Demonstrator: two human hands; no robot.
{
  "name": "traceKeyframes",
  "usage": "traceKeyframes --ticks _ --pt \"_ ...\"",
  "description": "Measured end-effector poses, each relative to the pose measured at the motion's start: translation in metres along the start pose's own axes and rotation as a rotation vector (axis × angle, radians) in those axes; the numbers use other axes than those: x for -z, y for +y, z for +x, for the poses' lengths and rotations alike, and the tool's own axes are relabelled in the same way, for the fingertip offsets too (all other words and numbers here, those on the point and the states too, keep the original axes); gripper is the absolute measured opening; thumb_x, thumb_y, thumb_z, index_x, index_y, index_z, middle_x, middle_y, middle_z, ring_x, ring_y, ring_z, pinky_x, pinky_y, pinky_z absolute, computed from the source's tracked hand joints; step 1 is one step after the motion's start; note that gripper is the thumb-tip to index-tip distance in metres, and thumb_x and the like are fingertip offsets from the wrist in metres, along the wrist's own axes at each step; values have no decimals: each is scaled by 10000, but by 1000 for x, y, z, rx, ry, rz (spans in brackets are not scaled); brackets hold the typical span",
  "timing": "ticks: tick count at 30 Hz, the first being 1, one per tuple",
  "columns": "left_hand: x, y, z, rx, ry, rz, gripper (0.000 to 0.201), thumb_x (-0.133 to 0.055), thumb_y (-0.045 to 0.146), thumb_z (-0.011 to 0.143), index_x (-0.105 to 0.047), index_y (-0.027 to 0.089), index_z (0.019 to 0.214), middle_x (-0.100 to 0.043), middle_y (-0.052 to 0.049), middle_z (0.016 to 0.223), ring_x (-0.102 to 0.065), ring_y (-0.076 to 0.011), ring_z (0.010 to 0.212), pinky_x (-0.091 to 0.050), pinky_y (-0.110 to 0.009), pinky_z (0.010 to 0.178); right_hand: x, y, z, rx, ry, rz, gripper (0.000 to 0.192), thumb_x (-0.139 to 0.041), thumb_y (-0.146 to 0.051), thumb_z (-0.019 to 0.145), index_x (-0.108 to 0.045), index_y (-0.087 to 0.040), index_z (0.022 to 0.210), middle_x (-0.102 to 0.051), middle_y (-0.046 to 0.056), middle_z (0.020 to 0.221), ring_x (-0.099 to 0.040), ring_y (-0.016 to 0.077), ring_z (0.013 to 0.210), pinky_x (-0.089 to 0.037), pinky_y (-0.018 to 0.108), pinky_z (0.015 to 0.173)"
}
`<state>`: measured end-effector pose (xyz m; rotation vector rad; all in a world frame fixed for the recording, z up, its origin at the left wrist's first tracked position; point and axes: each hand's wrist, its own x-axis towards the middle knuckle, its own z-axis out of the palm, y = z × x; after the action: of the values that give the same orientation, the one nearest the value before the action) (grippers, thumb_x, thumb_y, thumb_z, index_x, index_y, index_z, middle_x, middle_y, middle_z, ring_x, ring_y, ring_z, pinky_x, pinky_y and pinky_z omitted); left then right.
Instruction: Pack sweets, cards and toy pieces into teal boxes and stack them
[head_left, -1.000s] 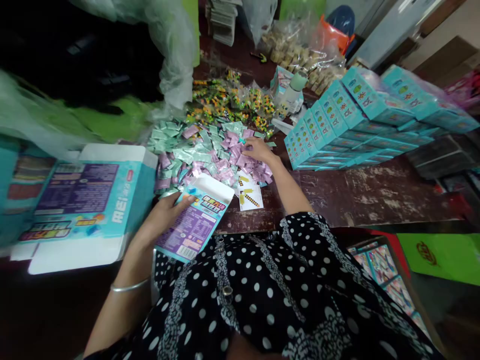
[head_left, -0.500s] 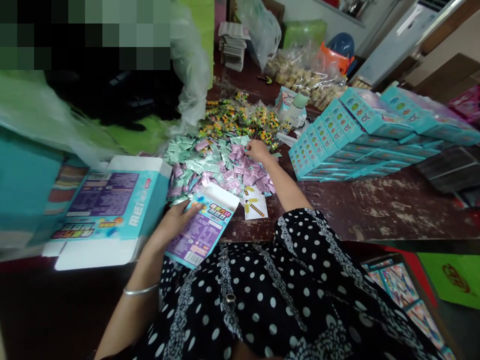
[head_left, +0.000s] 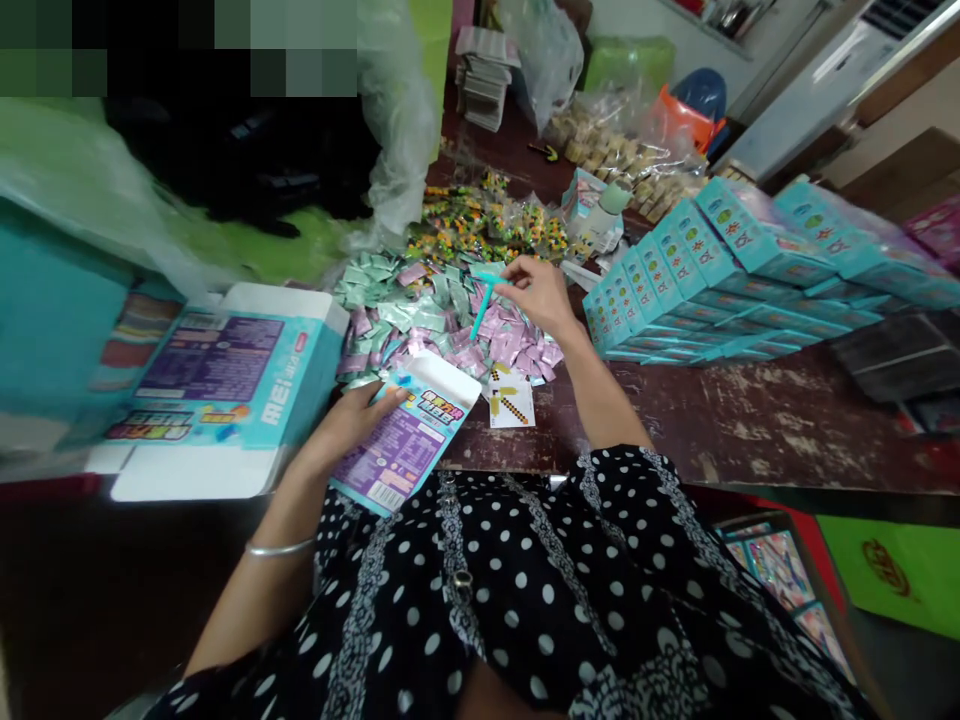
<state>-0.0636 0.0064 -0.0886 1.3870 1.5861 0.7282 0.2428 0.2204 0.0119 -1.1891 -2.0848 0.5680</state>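
Observation:
My left hand grips a small teal-and-purple printed carton, tilted near my lap, its white end flap towards the table. Between thumb and fingertips of my right hand is a teal T-shaped plastic piece, raised over a heap of small sachets. Green sachets and pink sachets are mixed in that heap. A white card printed with yellow pickaxe-like shapes lies at the heap's near edge.
A large teal carton with white flaps lies at the left. Stacked teal boxes stand on the right. Behind the sachets are bagged orange-and-yellow pieces, a capped bottle and bags of tan pieces. Someone's dark-clothed arm is at upper left.
My right hand has lifted from the heap towards me, bringing up the teal T-shaped piece. My left hand keeps its hold on the small carton. The view has shifted slightly.

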Motion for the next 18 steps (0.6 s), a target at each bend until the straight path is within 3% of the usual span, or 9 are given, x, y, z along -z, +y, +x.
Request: traceKeyframes --ticks 6,10,18 --pt "0 -4 1 -14 9 -3 829 -620 998 818 -724 178 886 -746 -73 880 -647 -284 856 -473 -344 739 -33 -39 -41 -44 -231 2 253 -896 -396 943 -770 -179 909 -780 26 932 -645 152 799 -471 284 782" --pt "-1 -7 2 -10 15 -28 834 -627 1003 815 -727 178 892 -747 -77 880 -642 -283 850 -470 -343 725 -46 -47 -53 -112 -279 -76 132 -912 -224 914 -790 -176 921 -804 30 984 -672 147 843 -448 266 791" --pt "-2 -4 2 -2 42 -70 820 -681 1005 762 -700 188 824 -740 -75 839 -625 -279 821 -465 -349 723 -67 -57 -78 -191 -407 -125 91 -897 -237 949 -826 -180 948 -824 26 972 -706 151 867 -412 246 757"
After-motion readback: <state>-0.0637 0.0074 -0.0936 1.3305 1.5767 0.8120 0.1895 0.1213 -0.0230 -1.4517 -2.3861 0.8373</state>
